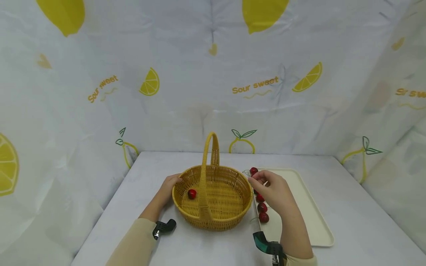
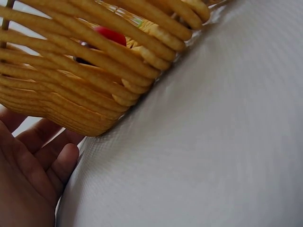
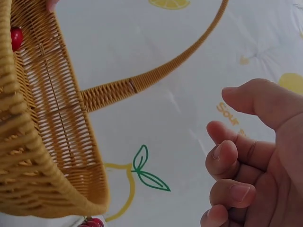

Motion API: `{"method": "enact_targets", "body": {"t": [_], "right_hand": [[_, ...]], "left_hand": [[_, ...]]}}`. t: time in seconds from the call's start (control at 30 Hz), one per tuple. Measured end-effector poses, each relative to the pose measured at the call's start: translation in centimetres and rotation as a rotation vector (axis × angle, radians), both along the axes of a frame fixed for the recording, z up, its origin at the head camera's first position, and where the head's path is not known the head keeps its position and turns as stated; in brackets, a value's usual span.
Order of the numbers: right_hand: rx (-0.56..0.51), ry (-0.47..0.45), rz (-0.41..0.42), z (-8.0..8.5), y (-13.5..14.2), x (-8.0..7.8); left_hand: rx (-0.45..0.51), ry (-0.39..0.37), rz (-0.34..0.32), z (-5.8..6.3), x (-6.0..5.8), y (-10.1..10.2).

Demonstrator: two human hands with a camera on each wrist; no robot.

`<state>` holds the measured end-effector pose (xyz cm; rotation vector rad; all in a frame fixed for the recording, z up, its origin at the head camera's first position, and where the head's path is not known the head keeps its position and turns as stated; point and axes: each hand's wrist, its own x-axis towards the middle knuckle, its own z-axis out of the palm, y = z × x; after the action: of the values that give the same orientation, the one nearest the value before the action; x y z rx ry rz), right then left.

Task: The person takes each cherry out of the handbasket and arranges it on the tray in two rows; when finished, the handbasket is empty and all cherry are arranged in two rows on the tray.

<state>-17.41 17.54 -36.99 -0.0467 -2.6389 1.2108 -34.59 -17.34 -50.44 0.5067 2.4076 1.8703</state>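
A yellow wicker basket with a tall arched handle stands on the table. One red cherry lies inside it on the left; through the weave, the left wrist view shows part of this cherry. My left hand holds the basket's left side, fingertips over the rim. Above the basket's right rim and the tray's left edge, my right hand has loosely bent fingers. In the right wrist view, thumb and index of this hand are apart with nothing between. Several cherries lie beneath and beside it, partly hidden.
A cream rectangular tray lies right of the basket, with the cherries along its left edge. The white table meets a lemon-printed curtain at the back and sides.
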Motion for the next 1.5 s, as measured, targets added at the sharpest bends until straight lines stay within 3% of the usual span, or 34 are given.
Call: {"method": "enact_targets", "body": {"t": [0.33,0.6,1.0,1.17,1.33,1.43,1.5], "right_hand": [[-0.02,0.013,0.096,-0.9,-4.3,-2.6],[-0.018,0.02,0.236,-3.2,-8.4,-4.8],[0.023,-0.057,0.375,-5.5,-12.1,-7.1],[0.047,-0.128,0.46,-6.5,-12.4,-7.4],[0.008,-0.276,0.512,-7.1,-12.6,-6.9],[0.037,-0.305,0.512,-7.1,-12.8,-6.7],[0.1,-0.278,0.521,-7.0,-13.0,-6.7]], "left_hand": [[-0.02,0.024,-0.013,-0.5,-0.3,0.0],[-0.056,0.069,-0.008,0.6,0.0,0.0],[-0.049,0.033,-0.018,0.3,-0.2,-0.2],[-0.056,0.03,-0.052,0.3,0.0,-0.2],[-0.077,0.021,-0.061,0.7,0.2,-0.2],[-0.083,0.012,-0.049,0.6,0.2,-0.2],[-0.084,0.01,-0.046,0.5,0.2,-0.3]]}}
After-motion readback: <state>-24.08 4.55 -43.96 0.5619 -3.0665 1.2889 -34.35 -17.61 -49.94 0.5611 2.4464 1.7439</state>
